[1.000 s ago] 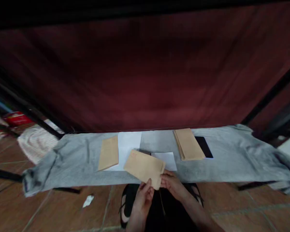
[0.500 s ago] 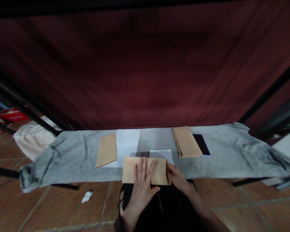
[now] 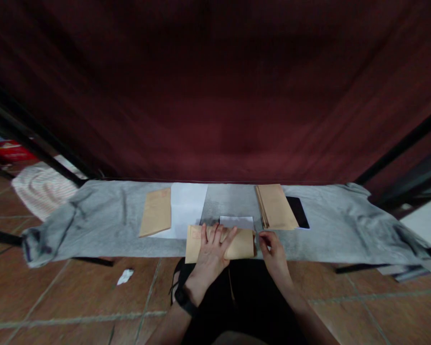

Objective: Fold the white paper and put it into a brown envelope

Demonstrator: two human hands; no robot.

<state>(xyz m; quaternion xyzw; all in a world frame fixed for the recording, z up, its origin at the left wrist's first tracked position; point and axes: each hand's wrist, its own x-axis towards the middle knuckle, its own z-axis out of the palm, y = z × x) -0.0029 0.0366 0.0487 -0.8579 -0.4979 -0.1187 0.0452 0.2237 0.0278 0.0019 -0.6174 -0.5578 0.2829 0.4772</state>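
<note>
A brown envelope (image 3: 241, 245) lies flat at the near edge of a bench covered in grey cloth (image 3: 104, 218). My left hand (image 3: 213, 247) rests on the envelope's middle with fingers stretched out and spread. My right hand (image 3: 272, 247) is just past the envelope's right end, fingers curled and pinched near its corner; what they hold, if anything, is too small to make out. Behind the envelope a small white sheet (image 3: 236, 222) peeks out.
A single brown envelope (image 3: 155, 218) and a white sheet (image 3: 187, 206) lie to the left. A stack of brown envelopes (image 3: 276, 206) and a dark phone (image 3: 297, 212) sit to the right. Dark red curtain behind; tiled floor with a paper scrap (image 3: 124, 276) below.
The envelope went from held tilted in both hands to lying flat on the bench edge. My left hand flattened on it; my right hand slid off its right end.
</note>
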